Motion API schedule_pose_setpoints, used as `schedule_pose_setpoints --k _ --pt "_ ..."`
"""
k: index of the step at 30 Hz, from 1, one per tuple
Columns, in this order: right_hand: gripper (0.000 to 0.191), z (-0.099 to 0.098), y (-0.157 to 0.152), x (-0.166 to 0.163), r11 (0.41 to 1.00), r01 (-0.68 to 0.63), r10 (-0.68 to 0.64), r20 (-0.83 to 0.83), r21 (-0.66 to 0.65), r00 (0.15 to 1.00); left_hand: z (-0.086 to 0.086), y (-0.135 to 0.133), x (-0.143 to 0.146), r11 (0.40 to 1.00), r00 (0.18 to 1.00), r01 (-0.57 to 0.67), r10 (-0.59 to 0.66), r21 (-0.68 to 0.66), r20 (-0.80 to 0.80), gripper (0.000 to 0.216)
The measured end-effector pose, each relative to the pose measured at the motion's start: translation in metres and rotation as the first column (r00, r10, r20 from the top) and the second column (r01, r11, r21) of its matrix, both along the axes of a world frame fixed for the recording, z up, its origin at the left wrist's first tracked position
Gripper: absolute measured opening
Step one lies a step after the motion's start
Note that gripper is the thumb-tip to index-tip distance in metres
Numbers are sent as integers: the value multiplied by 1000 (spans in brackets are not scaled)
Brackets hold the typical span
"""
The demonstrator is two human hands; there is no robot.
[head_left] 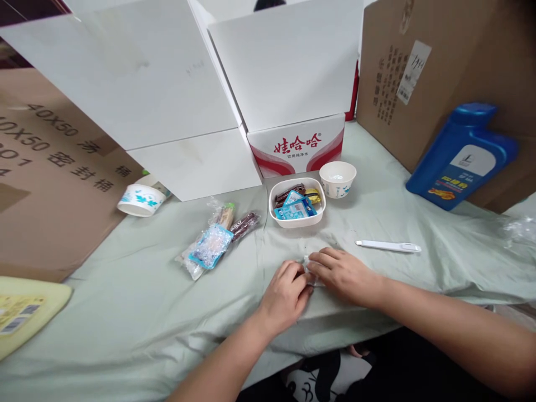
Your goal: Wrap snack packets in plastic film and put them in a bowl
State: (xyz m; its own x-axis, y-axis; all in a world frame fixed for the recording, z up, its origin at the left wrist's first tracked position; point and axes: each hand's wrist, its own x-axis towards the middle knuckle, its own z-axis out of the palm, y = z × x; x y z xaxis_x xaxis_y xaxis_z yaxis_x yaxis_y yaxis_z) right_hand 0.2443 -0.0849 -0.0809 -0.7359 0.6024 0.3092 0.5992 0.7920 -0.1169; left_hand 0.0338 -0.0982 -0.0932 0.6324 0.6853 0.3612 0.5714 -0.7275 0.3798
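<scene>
hands (285, 293) (349, 277) hold crumpled whitish film (318, 281) on wrinkled cloth (138, 301)

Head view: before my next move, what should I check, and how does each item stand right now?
1. Left hand and right hand together at the small whitish piece: ok.
2. Firm grip on that piece: cannot tell; fingers cover most of it.
3. White cutter-like tool apart from both hands: ok.
4. Its blade retracted: cannot tell; tip too small.
5. Rectangular white container upright, with packets inside: ok.
6. Blue-edged packet inside that container: not ok; it lies outside, among other wrapped items.
</scene>
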Motion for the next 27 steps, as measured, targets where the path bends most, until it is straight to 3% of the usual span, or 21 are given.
schedule_pose_setpoints --k 4,8,14,17,19,20,22,25,27 --pt "38 -12 -2 -5 995 97 -97 103 3 990 0 -1 0 999 1000 -1 1 51 9 24" --pt "38 -13 0 -3 994 106 -104 62 -33 993 -1 -2 0 995 998 58 -57 76 -17 19" --pt "27 -11 -1 4 990 -17 10 -53 -139 999 0 -2 -4 994 996 87 -89 61 24 18" --pt "28 2 13 14 985 -57 36 -128 -160 991 1 -2 -6 997 994 58 -62 42 91 20" --pt "30 25 39 25 994 33 -54 -200 -109 978 1 -1 -6 999 993 40 -41 12 108 21" --pt "31 40 58 32 988 143 -152 -237 -54 960 1 -1 -6 999 993 42 -42 1 107 21" --pt "33 72 103 46 912 407 -384 -252 46 889 1 0 -5 999 995 52 -51 -11 91 18" --pt "32 103 171 58 780 625 -624 -39 32 781 0 2 -3 999 997 50 -50 -13 60 14" --pt "23 103 204 57 768 635 -624 134 -76 770 -1 2 -2 999 998 51 -50 -19 44 14"
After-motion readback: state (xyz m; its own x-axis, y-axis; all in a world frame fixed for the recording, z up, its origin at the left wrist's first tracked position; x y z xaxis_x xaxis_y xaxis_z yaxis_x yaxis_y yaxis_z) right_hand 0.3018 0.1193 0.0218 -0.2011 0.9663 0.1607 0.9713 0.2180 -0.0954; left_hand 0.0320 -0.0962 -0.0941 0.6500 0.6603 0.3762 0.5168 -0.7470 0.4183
